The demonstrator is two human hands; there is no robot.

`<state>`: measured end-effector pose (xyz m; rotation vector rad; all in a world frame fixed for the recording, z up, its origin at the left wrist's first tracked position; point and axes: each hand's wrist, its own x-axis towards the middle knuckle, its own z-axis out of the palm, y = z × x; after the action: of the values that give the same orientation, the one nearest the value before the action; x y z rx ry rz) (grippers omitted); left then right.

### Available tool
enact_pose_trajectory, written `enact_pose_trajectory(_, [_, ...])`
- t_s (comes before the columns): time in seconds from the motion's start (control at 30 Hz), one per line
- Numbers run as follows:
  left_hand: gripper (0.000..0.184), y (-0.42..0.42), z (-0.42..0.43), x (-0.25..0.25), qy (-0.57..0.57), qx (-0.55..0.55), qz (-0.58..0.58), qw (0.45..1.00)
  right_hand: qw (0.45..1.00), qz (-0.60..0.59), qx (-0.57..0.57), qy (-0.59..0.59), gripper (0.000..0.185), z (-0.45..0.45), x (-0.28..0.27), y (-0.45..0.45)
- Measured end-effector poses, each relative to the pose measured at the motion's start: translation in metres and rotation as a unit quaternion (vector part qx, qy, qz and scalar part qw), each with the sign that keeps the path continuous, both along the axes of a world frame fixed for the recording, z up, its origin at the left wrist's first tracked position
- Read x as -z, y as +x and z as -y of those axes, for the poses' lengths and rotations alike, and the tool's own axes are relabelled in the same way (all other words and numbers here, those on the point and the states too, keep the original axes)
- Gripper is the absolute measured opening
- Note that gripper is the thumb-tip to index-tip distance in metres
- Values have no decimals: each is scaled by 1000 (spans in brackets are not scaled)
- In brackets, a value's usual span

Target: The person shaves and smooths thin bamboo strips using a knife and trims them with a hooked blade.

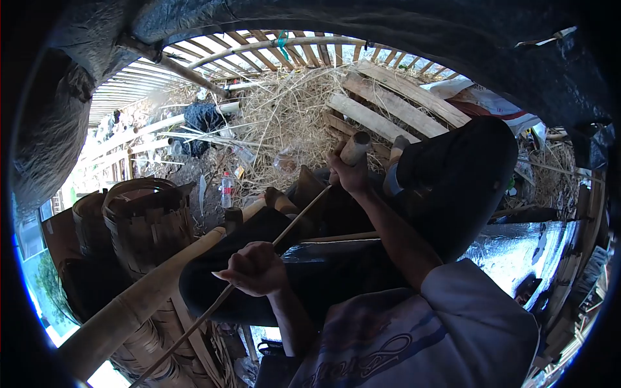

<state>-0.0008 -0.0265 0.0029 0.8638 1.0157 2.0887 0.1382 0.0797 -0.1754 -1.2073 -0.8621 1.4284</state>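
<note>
A long thin bamboo strip (198, 321) runs slantwise from the lower left, past my left hand, up to my right hand. My left hand (253, 269) is closed around the strip above my bent leg, thumb pointing left. Farther forward, my right hand (347, 171) grips a thick, round wooden handle (355, 149), its blunt end facing up. Whatever the handle belongs to is hidden by the hand and shadow. The strip's upper end meets the right hand's fingers; whether they also pinch it I cannot tell.
A thick bamboo pole (139, 301) slopes beside my left leg, near woven bamboo baskets (145, 223). Straw (278, 110), wooden planks (394, 107) and a plastic bottle (226, 189) lie ahead. A slatted bamboo fence (310, 52) stands behind; dark sheeting (388, 19) hangs overhead.
</note>
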Motion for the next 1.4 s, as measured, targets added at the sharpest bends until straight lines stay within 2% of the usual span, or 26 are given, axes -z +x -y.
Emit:
enact_pose_trajectory(0.07, [52,0,1,0,4,-5,6,1000,1000,-10,-20,16,16,9,-1,2])
enact_pose_trajectory(0.1, [52,0,2,1,6,6,2,1000,981,125,-84,119,17,10,11,4])
enact_pose_trajectory(0.17, [52,2,-2,3,20,19,-2,1000,886,348,-160,263,24,13,69,6])
enact_pose_trajectory(0.2, [52,2,-2,2,13,15,-9,1000,886,346,-156,266,24,10,64,9])
enact_pose_trajectory(0.27, [52,0,3,1,2,2,-17,1000,959,245,-122,72,21,9,43,13])
enact_pose_trajectory(0.3, [52,0,6,1,3,-2,-2,1000,958,245,-128,73,21,10,34,12])
enact_pose_trajectory(0.33, [52,-1,3,3,12,-3,13,1000,993,83,-83,3,19,6,25,12])
enact_pose_trajectory(0.37, [52,-1,1,4,20,-6,14,1000,994,-82,-37,-67,18,3,20,11])
enact_pose_trajectory(0.4, [52,-1,3,3,3,-14,-3,1000,994,-81,-37,-65,18,9,25,9])
enact_pose_trajectory(0.47, [52,1,3,2,-4,-15,-16,1000,998,61,-8,-8,14,15,47,5])
enact_pose_trajectory(0.67, [52,-2,7,4,-9,-58,10,998,993,-109,16,-42,10,3,11,8])
enact_pose_trajectory(0.73, [52,0,7,2,1,-15,-2,1000,999,4,-18,27,13,8,19,4])
enact_pose_trajectory(0.77, [52,0,9,1,0,-12,0,1000,1000,6,-15,26,13,13,27,6])
enact_pose_trajectory(0.8, [52,-1,10,2,-3,-14,9,1000,964,201,-62,165,15,18,38,8])
enact_pose_trajectory(0.83, [52,-2,6,3,2,-17,15,1000,868,382,-103,300,17,12,49,9])
enact_pose_trajectory(0.87, [52,-3,2,3,9,-17,11,1000,868,379,-99,306,17,5,49,12])
enact_pose_trajectory(0.97, [52,-4,4,3,-10,-39,21,999,981,181,-68,-23,20,3,44,17])
enact_pose_trajectory(1.0, [52,-2,5,1,-9,-33,19,999,980,184,-71,-27,20,3,32,15])
enact_pose_trajectory(1.07, [53,-2,2,2,-9,-28,16,999,997,-82,-5,-2,21,0,12,7])
enact_pose_trajectory(1.1, [53,-2,2,2,-17,-36,15,999,997,-83,-6,-5,21,5,23,5])
enact_pose_trajectory(1.17, [53,-1,6,0,-25,-38,14,999,986,156,-53,8,21,17,54,2])
enact_pose_trajectory(1.2, [53,-1,4,0,-18,-33,14,999,986,156,-51,17,21,12,50,6])
enact_pose_trajectory(1.27, [53,-4,4,3,-11,-36,5,999,934,333,-99,86,20,11,47,15])
enact_pose_trajectory(1.33, [53,-7,6,7,-27,-83,21,996,980,189,-57,-11,20,9,43,18])
enact_pose_trajectory(1.37, [51,-9,7,7,-5,-44,26,999,991,102,-47,-70,18,4,44,16])
enact_pose_trajectory(1.4, [51,-9,4,8,3,-63,16,998,999,7,-23,-42,16,2,28,12])
